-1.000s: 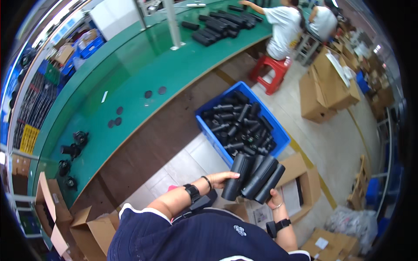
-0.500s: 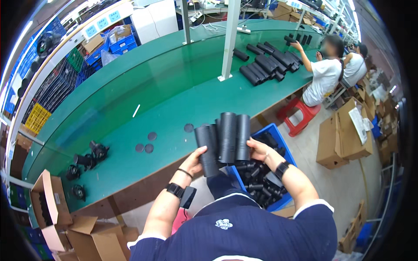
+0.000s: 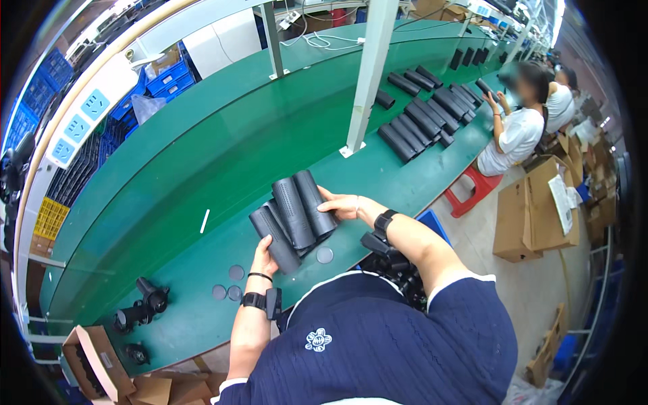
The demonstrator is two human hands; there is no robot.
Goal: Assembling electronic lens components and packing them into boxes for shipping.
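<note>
Several black plastic tubes [image 3: 293,214], some with a perforated band, are squeezed together in a bundle over the green workbench [image 3: 202,253]. My left hand [image 3: 264,258] grips the bundle's left tube near its lower end. At the opposite side, my right hand [image 3: 339,204] is closed round the outermost tube. Whether the bundle touches the bench surface, I cannot tell. A dark round disc [image 3: 325,255] lies just beside its lower right end, and several more discs [image 3: 236,273] are grouped left of my left hand.
Farther right along the bench lies a pile of black tubes [image 3: 422,118], beside a seated co-worker [image 3: 516,138] holding one. A grey post [image 3: 370,81] rises from the bench. Black fittings [image 3: 152,295] sit at the left. A blue bin [image 3: 434,226] of black parts is partly hidden by my right arm.
Both hands have carried the tube bundle forward and left, from over the blue bin to the bench. My view has shifted. The co-worker's arm has drawn back with a tube.
</note>
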